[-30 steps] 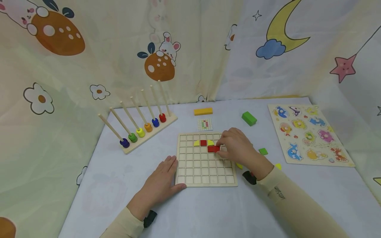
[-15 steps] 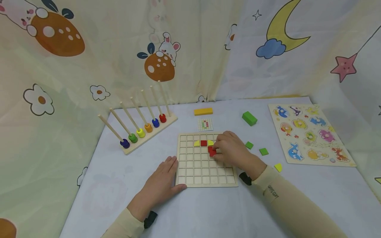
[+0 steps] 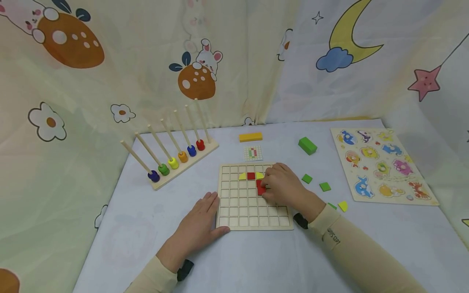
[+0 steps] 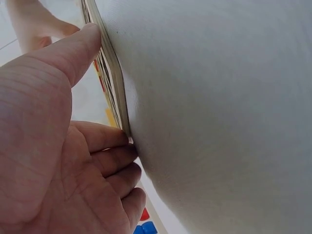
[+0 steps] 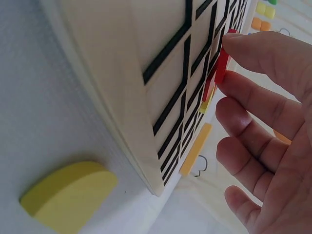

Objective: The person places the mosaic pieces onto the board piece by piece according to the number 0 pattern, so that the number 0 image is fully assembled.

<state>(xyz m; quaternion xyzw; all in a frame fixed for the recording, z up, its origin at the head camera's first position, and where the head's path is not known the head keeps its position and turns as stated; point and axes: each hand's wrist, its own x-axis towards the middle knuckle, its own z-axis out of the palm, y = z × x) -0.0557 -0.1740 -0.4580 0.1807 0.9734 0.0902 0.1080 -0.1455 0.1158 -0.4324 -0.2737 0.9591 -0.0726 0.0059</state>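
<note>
My left hand [image 3: 198,221] rests flat at the left side of a wooden grid board [image 3: 238,211]. Its fingertips lie along that side, while the thumb touches the near left corner; the left wrist view shows both at the board's edge [image 4: 117,80]. Over the board, my right hand [image 3: 283,185] pinches a red square tile [image 5: 223,66] between thumb and index finger. That tile is close against the grid, just below another red tile [image 3: 258,183]. One row farther back lie a red tile [image 3: 250,176] and two yellow quarter-round tiles [image 3: 242,176], one on each side of it.
Green tiles [image 3: 307,178] and a yellow quarter-round [image 3: 342,206] lie right of the board. Behind it are a small pattern card [image 3: 253,153] and a yellow block [image 3: 250,137]. A peg stand with beads [image 3: 187,162], a green block [image 3: 307,145] and an animal puzzle [image 3: 381,189] stand around.
My right hand has shifted slightly left and toward me, bringing the red tile from the right of the other red tile to just below it. The left hand stays still.
</note>
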